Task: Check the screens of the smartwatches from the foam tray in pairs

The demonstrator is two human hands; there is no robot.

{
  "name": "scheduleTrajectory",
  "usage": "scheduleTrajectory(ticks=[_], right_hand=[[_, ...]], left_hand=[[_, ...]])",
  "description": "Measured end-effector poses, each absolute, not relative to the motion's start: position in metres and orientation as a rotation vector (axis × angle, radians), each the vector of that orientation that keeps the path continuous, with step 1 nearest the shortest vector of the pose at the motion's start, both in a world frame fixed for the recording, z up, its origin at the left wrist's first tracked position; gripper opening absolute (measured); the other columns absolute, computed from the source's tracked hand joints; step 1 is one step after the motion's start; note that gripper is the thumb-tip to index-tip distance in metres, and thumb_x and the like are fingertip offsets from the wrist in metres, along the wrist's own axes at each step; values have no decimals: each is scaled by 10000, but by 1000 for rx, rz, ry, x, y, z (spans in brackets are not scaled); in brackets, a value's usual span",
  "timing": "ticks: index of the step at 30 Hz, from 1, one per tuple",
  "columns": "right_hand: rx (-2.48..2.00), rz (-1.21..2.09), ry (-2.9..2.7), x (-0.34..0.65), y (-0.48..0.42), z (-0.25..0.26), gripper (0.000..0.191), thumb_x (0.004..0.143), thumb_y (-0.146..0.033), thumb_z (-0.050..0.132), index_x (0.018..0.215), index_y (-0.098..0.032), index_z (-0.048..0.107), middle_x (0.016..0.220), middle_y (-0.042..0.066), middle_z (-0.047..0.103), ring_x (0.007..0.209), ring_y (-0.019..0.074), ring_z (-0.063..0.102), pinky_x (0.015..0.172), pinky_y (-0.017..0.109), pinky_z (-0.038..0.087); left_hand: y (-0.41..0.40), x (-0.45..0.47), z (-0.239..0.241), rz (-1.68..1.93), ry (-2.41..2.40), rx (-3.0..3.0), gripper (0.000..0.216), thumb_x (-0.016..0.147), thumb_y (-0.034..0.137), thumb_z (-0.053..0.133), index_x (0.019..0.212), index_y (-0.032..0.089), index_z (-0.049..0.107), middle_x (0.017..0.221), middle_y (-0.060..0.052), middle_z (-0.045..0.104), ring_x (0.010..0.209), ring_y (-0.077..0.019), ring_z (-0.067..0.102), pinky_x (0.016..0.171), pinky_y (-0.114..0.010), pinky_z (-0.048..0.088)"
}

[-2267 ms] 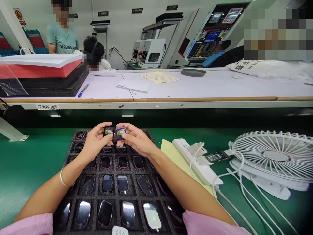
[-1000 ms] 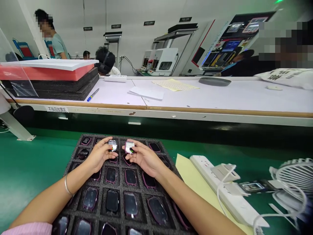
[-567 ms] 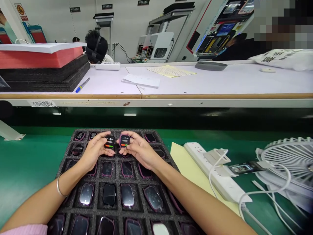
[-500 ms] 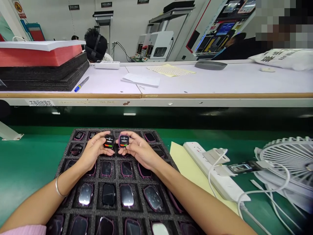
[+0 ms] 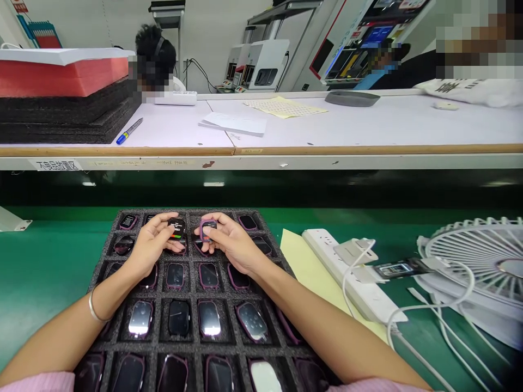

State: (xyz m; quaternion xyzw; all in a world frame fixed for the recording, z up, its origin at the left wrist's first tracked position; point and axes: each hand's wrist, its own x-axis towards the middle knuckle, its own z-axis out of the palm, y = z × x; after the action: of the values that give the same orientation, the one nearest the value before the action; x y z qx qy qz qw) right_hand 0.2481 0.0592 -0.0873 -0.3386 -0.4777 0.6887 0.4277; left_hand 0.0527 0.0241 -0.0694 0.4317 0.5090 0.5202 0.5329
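Green bench mat (image 5: 49, 267) below, carrying a black foam tray (image 5: 192, 296) of watch bodies, a yellow sheet (image 5: 304, 267), a white power strip (image 5: 347, 272) partly over that sheet, and a white fan (image 5: 478, 272) lying at far right. Behind, a white shelf (image 5: 368, 128) bearing stacked foam sheets (image 5: 61, 103), a blue pen (image 5: 128, 130), white papers (image 5: 232, 123), a yellow grid sheet (image 5: 286, 106), a grey dish (image 5: 351, 98).

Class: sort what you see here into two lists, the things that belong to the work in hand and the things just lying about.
In hand: left hand holding a lit watch; right hand holding a purple watch; foam tray of watches.

Lying about: fan, power strip, pen, papers, yellow sheet.
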Motion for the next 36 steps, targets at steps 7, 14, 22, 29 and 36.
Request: scheduleTrajectory(ticks=[7,14,22,29,36], right_hand=[[-834,1735,-1084,251,66,-89,454,749,-159,676,1175,-224,535,1020,48,733,691,149,724,674,302,547],[-847,1561,-1499,250,76,-100,657,747,-171,684,1323,-270,385,1070,29,642,748,147,711,729,341,567],[-1201,675,-2253,242,118,-94,459,726,-227,720,1172,-173,626,1245,144,510,1202,337,519,1014,537,408],[-1360,398,-2369,256,118,-81,695,807,-453,710,1426,-207,509,1481,200,371,1360,395,378,1048,566,342],[-2025,224,-2390,313,123,-42,303,960,-355,525,1066,-165,735,1113,179,695,1097,353,646,882,454,478]], left_hand=[[35,44,-72,1384,1317,1120,574,691,299,745,1211,167,541,820,48,615,504,-45,562,499,-193,464],[49,35,-74,1106,1197,1300,636,682,270,706,1256,184,449,999,-24,624,671,-130,656,657,-304,541],[89,26,-76,598,1710,2233,439,748,323,727,1168,230,641,1208,-98,585,1183,-328,478,1003,-485,415],[87,21,-81,442,1778,2304,588,766,533,722,1305,308,645,1352,-138,493,1243,-388,387,1006,-551,358],[92,61,-51,518,1614,2425,314,851,381,656,1134,277,741,1225,-123,587,1201,-362,418,996,-510,351]])
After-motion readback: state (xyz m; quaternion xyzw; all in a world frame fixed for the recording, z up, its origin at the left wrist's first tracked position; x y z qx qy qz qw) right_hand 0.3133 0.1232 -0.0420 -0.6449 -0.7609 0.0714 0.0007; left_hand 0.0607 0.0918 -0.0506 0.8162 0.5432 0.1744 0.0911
